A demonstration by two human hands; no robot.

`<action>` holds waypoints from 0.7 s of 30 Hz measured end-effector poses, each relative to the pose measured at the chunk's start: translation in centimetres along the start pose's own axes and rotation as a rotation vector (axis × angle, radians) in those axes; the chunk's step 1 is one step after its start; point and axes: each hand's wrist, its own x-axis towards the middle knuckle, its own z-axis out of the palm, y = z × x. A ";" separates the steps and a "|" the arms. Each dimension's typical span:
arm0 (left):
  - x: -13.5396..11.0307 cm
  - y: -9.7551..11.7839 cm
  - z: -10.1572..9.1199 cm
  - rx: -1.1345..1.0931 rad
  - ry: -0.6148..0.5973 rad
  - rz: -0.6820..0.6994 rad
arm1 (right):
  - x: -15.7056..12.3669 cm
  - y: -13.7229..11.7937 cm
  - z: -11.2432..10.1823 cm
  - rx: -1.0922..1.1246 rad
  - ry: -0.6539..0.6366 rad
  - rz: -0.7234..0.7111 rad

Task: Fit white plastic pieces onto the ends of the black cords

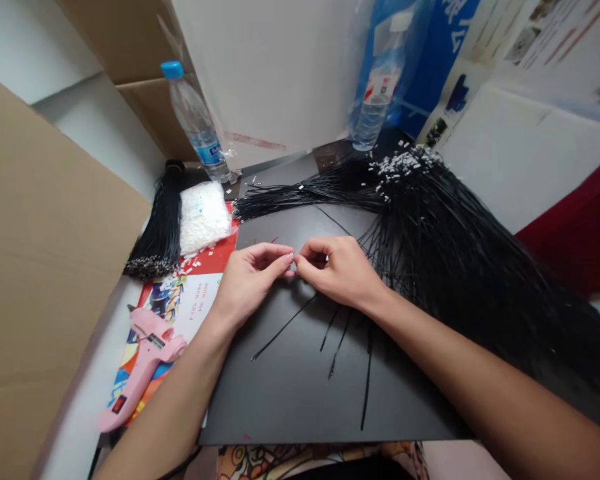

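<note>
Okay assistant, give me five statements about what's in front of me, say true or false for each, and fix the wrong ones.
1. The pink glue gun lies to the left of the left hand. True.
2. Both hands are spread wide open. False: the left hand and right hand are pinching, fingertips close together, around something too small to make out.
3. Black cords are heaped right of the right hand. True.
4. The bag sits on the glue gun. False: the bag lies on a red printed sheet.
5. The blue-capped bottle stands left of the white-capped bottle. True.
</note>
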 end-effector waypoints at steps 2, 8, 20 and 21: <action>0.0 -0.1 0.2 0.014 0.027 0.020 | -0.1 0.1 0.2 -0.017 0.018 -0.006; -0.2 0.0 0.1 -0.034 0.002 -0.032 | -0.1 0.3 0.4 0.006 0.023 -0.008; -0.1 0.1 0.1 0.013 0.042 0.038 | -0.2 0.7 0.4 -0.080 -0.011 -0.171; -0.1 0.0 0.1 -0.010 0.047 0.033 | -0.2 0.7 0.4 -0.088 -0.006 -0.163</action>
